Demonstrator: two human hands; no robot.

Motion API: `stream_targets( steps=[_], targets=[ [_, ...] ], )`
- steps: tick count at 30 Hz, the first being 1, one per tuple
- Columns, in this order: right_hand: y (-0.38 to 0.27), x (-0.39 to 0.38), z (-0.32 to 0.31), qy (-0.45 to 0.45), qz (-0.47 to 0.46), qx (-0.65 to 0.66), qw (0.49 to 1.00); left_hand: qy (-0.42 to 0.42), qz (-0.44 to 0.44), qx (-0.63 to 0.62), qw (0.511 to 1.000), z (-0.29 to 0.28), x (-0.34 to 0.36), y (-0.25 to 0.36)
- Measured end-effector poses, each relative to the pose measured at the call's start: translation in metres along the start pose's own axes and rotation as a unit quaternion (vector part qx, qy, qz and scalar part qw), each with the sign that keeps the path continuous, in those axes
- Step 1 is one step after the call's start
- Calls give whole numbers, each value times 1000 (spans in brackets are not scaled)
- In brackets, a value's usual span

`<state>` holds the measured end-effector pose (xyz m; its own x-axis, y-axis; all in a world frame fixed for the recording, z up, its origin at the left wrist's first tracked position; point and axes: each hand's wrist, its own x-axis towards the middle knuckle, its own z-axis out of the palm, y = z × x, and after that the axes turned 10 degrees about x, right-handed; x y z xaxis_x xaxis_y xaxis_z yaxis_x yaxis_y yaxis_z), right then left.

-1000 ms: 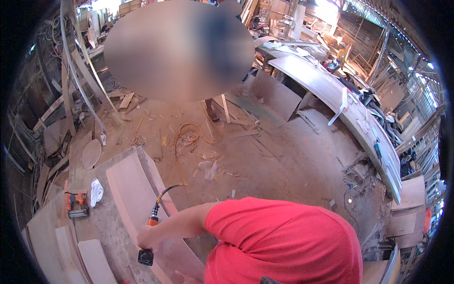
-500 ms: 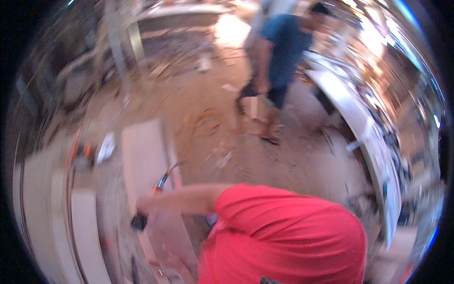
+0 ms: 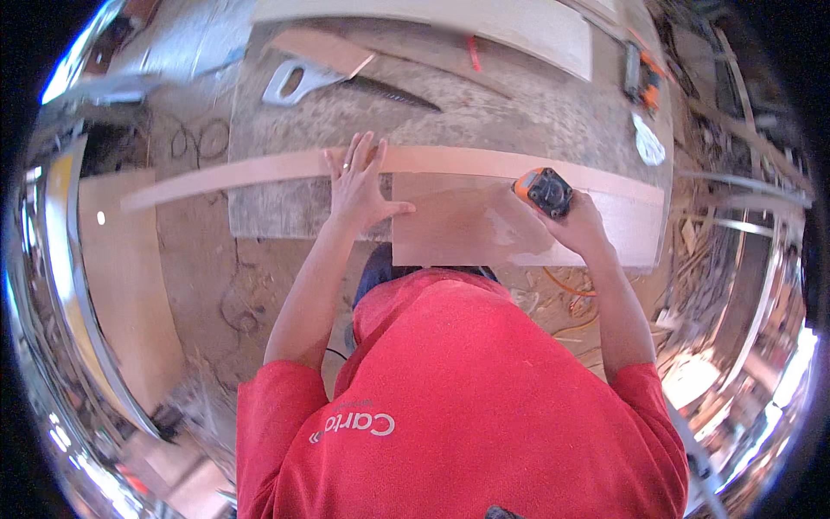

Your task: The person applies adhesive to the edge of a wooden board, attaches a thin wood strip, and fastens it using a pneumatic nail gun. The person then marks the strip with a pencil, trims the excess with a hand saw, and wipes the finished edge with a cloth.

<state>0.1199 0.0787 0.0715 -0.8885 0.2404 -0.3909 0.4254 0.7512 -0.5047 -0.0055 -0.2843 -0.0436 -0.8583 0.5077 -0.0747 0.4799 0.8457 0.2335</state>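
Note:
My left hand (image 3: 356, 186) lies with spread fingers across a long, thin wooden strip (image 3: 484, 160), its thumb over the left edge of a brown wooden panel (image 3: 450, 221). A ring shows on one finger. The strip runs along the panel's far edge and sticks out well past it to the left. My right hand (image 3: 581, 227) is closed round an orange and black nail gun (image 3: 548, 192), seen from its square black cap. The tool stands over the panel's right part, close to the strip; its nose is hidden beneath it.
A handsaw (image 3: 346, 84) with a pale grip lies on the worktable (image 3: 285, 130) beyond the strip. Pale boards (image 3: 519, 39) are at the far side. Another orange and black tool (image 3: 640, 78) and a white bundle (image 3: 648, 140) lie far right. An orange hose (image 3: 566, 285) hangs below the panel.
The view has swung round from the floor and a co-worker to the worktable. Both arms now reach over the panel; earlier one arm stretched left over boards, blurred.

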Motion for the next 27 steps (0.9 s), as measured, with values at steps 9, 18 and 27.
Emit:
stream_targets(
  steps=[9,18,27],
  targets=[
    [-30,77,3,-155,-145,37,976,15,-20,-67,997,5,18,30],
    [-35,107,42,-221,-111,96,964,13,-22,-115,993,11,23,25],
    [-57,101,34,-205,-148,4,967,19,-18,-113,993,12,22,20]
  ],
)
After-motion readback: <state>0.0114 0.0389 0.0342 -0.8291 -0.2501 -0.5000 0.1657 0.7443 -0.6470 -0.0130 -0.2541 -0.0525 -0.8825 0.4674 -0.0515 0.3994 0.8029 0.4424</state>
